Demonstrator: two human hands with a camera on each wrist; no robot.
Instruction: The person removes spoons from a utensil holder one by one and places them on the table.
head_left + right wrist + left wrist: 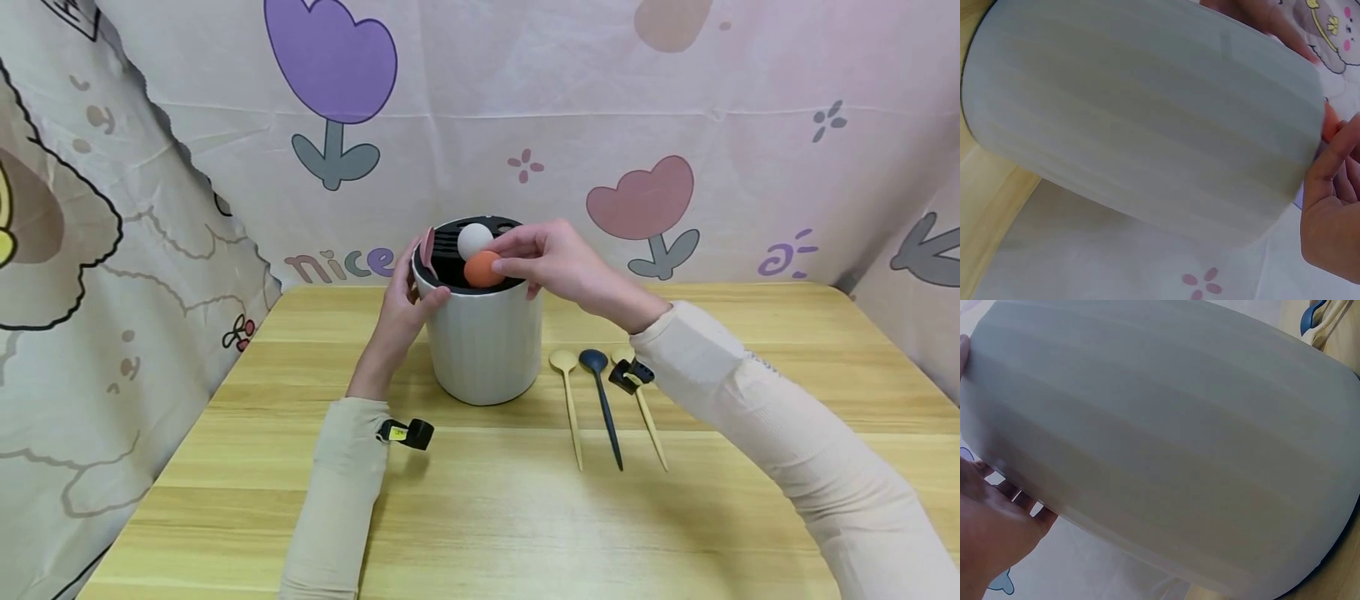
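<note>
Well, the white ribbed canister (483, 350) stands upright on the desk (487, 508), with a black divided insert (448, 242) at its rim. A pink utensil (427, 248) leans at the left edge, and a white round piece (475, 240) shows over the insert. Just in front of that, my right hand (566, 258) pinches an orange round piece (482, 270) over the wide opening; I cannot tell how deep it reaches. My left hand (397, 312) grips the canister's left side, thumb near the front rim. Right of the base lie a pale spoon (572, 408), a dark blue spoon (606, 408) and another pale spoon (651, 425). I have broad room in front; the desk's back edge meets printed cloth (480, 92).
</note>
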